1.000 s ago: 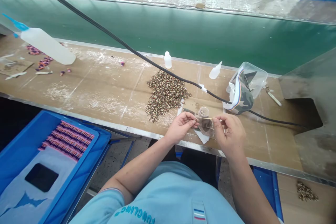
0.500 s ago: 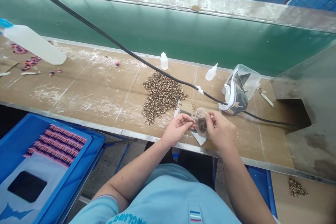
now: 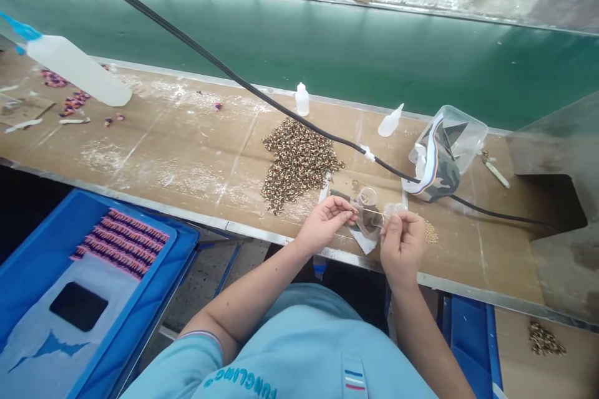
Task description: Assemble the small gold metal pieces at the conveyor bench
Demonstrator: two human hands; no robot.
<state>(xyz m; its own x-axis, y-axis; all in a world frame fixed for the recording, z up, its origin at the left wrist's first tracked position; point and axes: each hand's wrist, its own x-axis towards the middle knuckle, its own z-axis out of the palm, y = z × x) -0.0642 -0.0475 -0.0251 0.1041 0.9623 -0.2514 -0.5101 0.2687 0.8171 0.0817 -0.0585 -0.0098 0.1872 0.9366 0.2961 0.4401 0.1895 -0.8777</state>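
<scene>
My left hand [image 3: 325,221] is closed in a pinch at the table's front edge, with a tiny piece at its fingertips that is too small to make out. To its right, my right hand [image 3: 403,243] pinches a thin pale stick [image 3: 373,212], whose far end points at the left fingertips. Beneath and between the hands lie a grey-brown cloth [image 3: 369,219] and white paper [image 3: 364,242]. A small clear round cup [image 3: 367,195] stands just beyond them. Behind my left hand spreads a heap of small gold-and-dark pieces [image 3: 299,162].
Two white squeeze bottles, one upright [image 3: 302,101] and one tilted [image 3: 391,121], stand behind the heap. A black cable [image 3: 224,72] crosses above the table to a camouflage-patterned pouch [image 3: 442,168] by a clear tub [image 3: 468,134]. Tiny yellowish bits [image 3: 431,234] lie right. A blue tray [image 3: 159,255] sits lower left.
My right hand has drawn back from the cup, down and to the right, so the thin stick shows between the hands. My left hand keeps its pinch. The whole view has shifted slightly.
</scene>
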